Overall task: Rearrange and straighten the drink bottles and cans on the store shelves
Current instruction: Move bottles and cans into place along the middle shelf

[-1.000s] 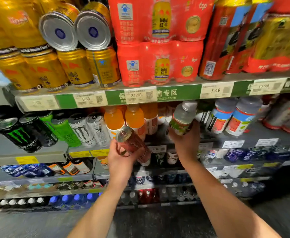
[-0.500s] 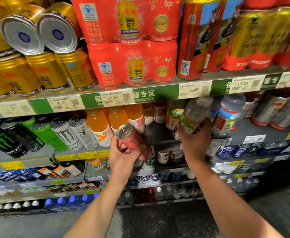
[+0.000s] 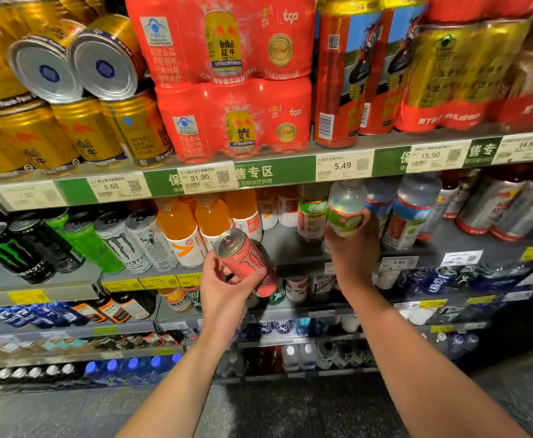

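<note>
Left grip: left hand (image 3: 227, 281) curled round a pink can (image 3: 248, 261), held tilted, silver top up-left, in front of the shelf edge, not on the shelf.
Right grip: right hand (image 3: 353, 248) wraps the lower body of a clear bottle with green label (image 3: 345, 207), bottle leaning left, base at the shelf; cannot tell if it touches.
Between grips: bare grey shelf (image 3: 293, 246).
Left of pink can: orange bottles (image 3: 192, 229) just behind it, then white cans (image 3: 137, 241), green can (image 3: 89, 245), black cans (image 3: 22, 251), all leaning.
Right of bottle: blue-label bottles (image 3: 412, 213) just beside the hand.
Above both grips: price strip (image 3: 271, 173), red multipacks (image 3: 227, 80), gold cans (image 3: 78, 134).
</note>
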